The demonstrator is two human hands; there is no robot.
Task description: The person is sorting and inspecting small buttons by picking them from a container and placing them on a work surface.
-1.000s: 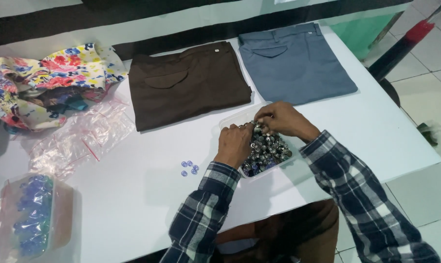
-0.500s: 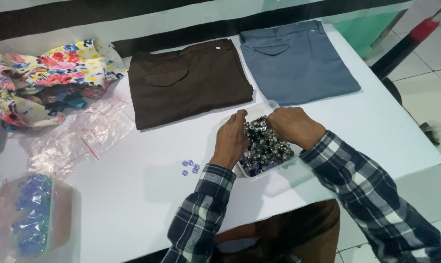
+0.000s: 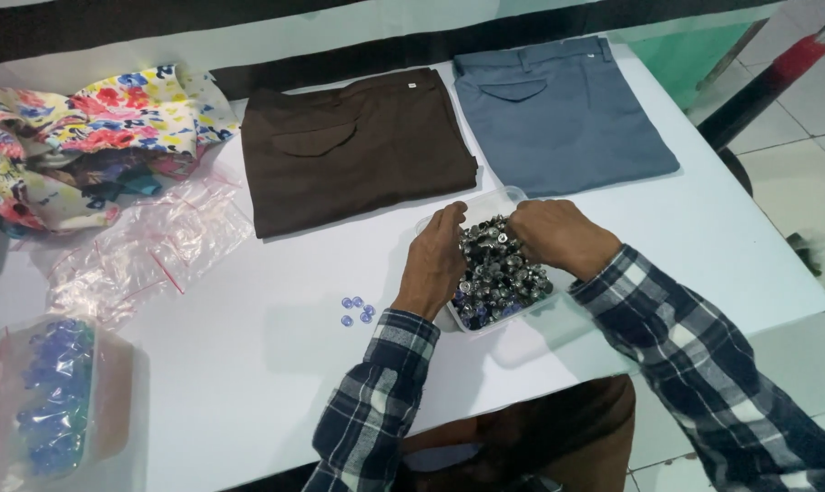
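White tabletop fills most of the view, with pale floor tiles showing past its right edge. Nearest on the left lies a clear bag of blue buttons, and a small cluster of loose blue buttons sits just beside the left hand. That hand, in a plaid sleeve, rests against the left wall of a clear plastic tub heaped with silver metal buttons; its fingers curl down over the rim into the pile, though whether they pinch anything cannot be told. The right hand covers the tub's far right corner, fingers bent into the heap, their grip likewise hidden. The tub looks thin and flexible, likely to bow if squeezed, and the load probably makes it heavy for its size, so holding it low on two opposite walls seems safest; the buttons themselves are hard, smooth and prone to scatter, best pinched singly. Farther off lie crumpled clear plastic bags, brown folded trousers, grey-blue folded trousers and floral fabric.
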